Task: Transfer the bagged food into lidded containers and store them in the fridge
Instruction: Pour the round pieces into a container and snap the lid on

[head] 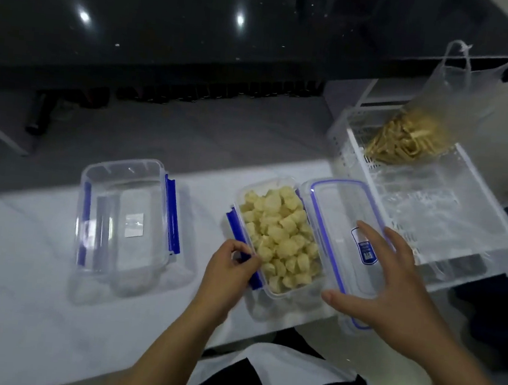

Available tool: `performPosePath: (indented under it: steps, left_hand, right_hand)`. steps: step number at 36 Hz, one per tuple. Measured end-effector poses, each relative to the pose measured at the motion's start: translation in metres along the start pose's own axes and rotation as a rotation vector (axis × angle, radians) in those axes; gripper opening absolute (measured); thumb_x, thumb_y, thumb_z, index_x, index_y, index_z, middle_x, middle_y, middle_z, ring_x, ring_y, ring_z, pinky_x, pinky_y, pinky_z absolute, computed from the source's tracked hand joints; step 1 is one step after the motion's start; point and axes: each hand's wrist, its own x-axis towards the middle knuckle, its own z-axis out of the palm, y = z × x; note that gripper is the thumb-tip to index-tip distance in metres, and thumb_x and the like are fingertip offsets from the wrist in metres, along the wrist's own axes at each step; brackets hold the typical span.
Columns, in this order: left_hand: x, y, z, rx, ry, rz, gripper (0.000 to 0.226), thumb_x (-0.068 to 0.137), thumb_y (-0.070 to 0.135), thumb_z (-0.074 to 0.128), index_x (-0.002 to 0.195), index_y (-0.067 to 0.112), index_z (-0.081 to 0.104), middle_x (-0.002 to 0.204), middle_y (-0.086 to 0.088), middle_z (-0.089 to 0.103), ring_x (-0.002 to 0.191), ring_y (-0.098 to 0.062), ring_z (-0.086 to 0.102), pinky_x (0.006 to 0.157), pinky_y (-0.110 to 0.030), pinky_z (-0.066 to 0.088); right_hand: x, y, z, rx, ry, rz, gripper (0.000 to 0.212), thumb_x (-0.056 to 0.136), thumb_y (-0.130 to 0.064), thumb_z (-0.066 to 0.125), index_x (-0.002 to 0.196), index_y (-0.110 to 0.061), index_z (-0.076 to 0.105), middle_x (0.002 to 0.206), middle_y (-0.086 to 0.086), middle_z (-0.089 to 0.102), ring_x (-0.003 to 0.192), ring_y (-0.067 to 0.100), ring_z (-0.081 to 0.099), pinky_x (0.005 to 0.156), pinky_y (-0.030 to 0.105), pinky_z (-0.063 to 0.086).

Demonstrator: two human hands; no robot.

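So, filled container (279, 242): sat on the counter (15, 308), packed with pale food chunks, no lid yet.
Left hand (232, 268): fingers pinched its blue side clip (242, 250), probably steadying it.
Right hand (384, 284): fingers spread flat on the lid (336, 229) just beside it, likely ready to cap.
Bagged noodles (408, 139): waited in the white basket (432, 211).

Two clear containers: one filled (279, 242), one empty (124, 219). One loose lid (344, 249). One plastic bag (436, 117) of food. One white basket (432, 211). Two hands: left (232, 268), right (394, 279).
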Motion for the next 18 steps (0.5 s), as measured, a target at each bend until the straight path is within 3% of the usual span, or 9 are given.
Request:
performPosePath:
  steps: [5,8,11,15,18]
  left_hand:
    - [0.022,0.018,0.005,-0.035,0.037,0.024,0.010,0.089,0.011,0.070,0.087,0.012,0.061,0.103,-0.011,0.071,0.096,-0.037,0.071,0.083,-0.060,0.058]
    - [0.033,0.034,0.010,0.004,0.027,0.058,0.009,0.092,0.015,0.069,0.092,0.013,0.060,0.113,-0.009,0.068,0.098,-0.030,0.070,0.083,-0.054,0.060]
    - [0.024,0.031,0.010,0.065,0.015,0.083,0.011,0.093,0.017,0.069,0.092,0.014,0.058,0.109,-0.003,0.067,0.095,-0.023,0.069,0.082,-0.050,0.061]
    - [-0.004,-0.002,0.007,0.015,0.049,0.026,0.016,0.088,0.008,0.069,0.082,0.012,0.055,0.100,-0.016,0.070,0.094,-0.039,0.070,0.082,-0.059,0.058]
    - [0.002,-0.004,0.005,0.008,0.063,0.022,0.013,0.087,0.005,0.067,0.083,0.011,0.057,0.097,-0.021,0.069,0.089,-0.039,0.071,0.071,-0.051,0.062]
  right_hand:
    - [0.005,0.006,0.006,0.062,0.027,-0.007,0.112,0.040,-0.077,0.076,0.140,-0.067,0.024,0.150,-0.037,0.007,0.144,0.013,0.022,0.106,0.048,0.036]
    - [0.009,0.010,0.007,0.089,0.023,-0.027,0.111,0.042,-0.073,0.078,0.140,-0.067,0.026,0.151,-0.036,0.008,0.140,0.005,0.022,0.108,0.045,0.033]
    - [0.013,0.014,0.003,0.097,0.023,-0.052,0.110,0.042,-0.072,0.079,0.138,-0.068,0.026,0.153,-0.035,0.008,0.136,0.000,0.020,0.107,0.044,0.032]
    - [0.015,0.022,0.000,0.106,0.035,-0.034,0.113,0.039,-0.076,0.078,0.139,-0.067,0.026,0.154,-0.032,0.007,0.146,0.016,0.021,0.110,0.051,0.035]
    - [0.013,0.029,0.002,0.125,0.036,-0.020,0.114,0.038,-0.076,0.076,0.140,-0.065,0.027,0.153,-0.033,0.007,0.146,0.012,0.019,0.110,0.047,0.034]
